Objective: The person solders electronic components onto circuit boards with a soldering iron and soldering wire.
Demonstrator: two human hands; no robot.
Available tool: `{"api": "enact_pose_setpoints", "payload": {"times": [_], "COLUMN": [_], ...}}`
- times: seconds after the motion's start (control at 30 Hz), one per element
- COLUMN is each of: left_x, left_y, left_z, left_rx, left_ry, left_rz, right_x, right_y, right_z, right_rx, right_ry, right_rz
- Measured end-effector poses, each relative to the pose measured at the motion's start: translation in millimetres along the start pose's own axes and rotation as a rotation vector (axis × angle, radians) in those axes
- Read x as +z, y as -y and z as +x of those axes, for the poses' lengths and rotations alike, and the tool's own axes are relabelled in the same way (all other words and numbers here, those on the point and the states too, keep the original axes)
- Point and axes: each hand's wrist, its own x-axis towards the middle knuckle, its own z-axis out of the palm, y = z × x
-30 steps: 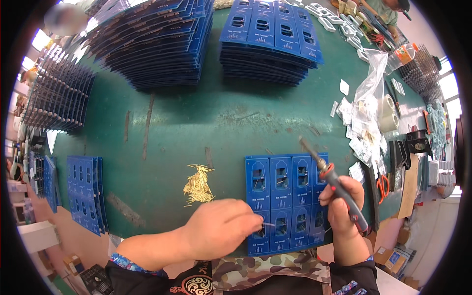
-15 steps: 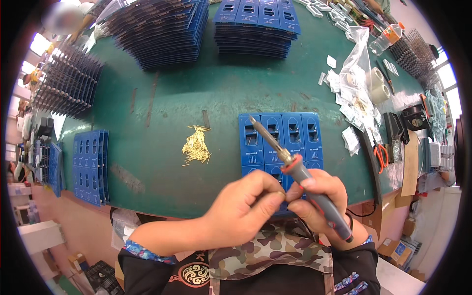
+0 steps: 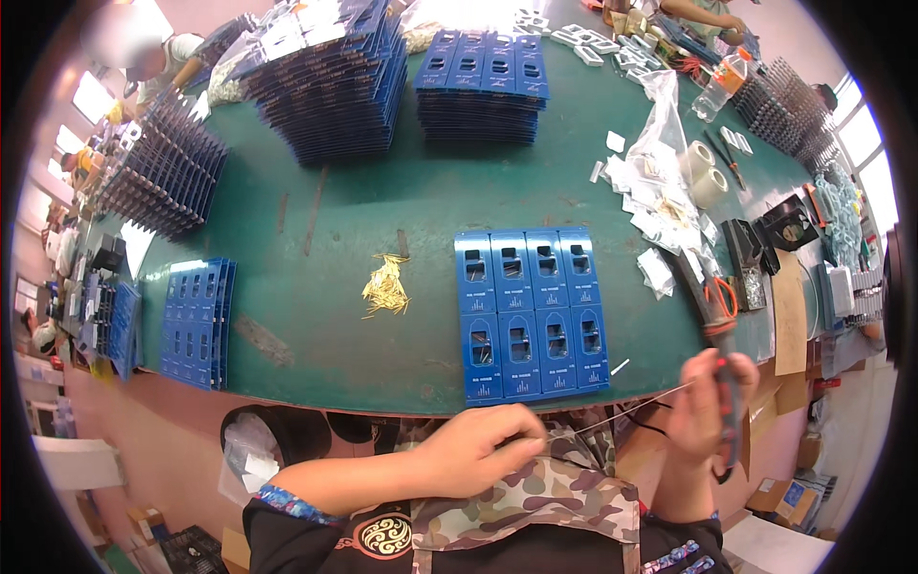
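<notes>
My right hand [image 3: 703, 411] is closed around the grey and red handle of a soldering iron [image 3: 732, 407], which stands nearly upright with its shaft upward at the right of the bench. A thin silvery wire, probably solder wire [image 3: 626, 411], stretches between my two hands. My left hand [image 3: 478, 450] pinches its other end, low in front of the bench edge; the fingertips partly hide it. Just beyond lies a blue circuit board panel [image 3: 524, 298] with rows of rectangular cutouts, touched by neither hand. A heap of thin gold-coloured pins [image 3: 385, 287] rests left of it.
Tall stacks of blue panels [image 3: 330, 105] and a lower stack [image 3: 478, 115] stand at the back. More panels [image 3: 196, 325] are at the left. On the right lie white packets [image 3: 655, 273], tape rolls [image 3: 708, 187], orange-handled scissors [image 3: 727, 298] and a bottle [image 3: 719, 86]. Other people work farther off.
My right hand has moved right with the soldering iron, away from the board and from my left hand. The wire now shows stretched between them. My left hand has dropped slightly, uncovering the panel.
</notes>
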Motion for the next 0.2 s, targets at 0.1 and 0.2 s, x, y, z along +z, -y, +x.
{"api": "enact_pose_setpoints", "payload": {"times": [0.1, 0.2], "left_x": [-15, -27], "left_y": [26, 68], "left_z": [-29, -68], "left_rx": [-0.029, -0.107], "left_ry": [0.109, 0.074], "left_rz": [0.143, 0.296], "right_x": [-88, -189], "right_y": [8, 12], "right_z": [-4, -28], "right_rx": [-0.016, 0.015], "right_ry": [-0.234, -0.431], "right_rz": [-0.008, -0.185]}}
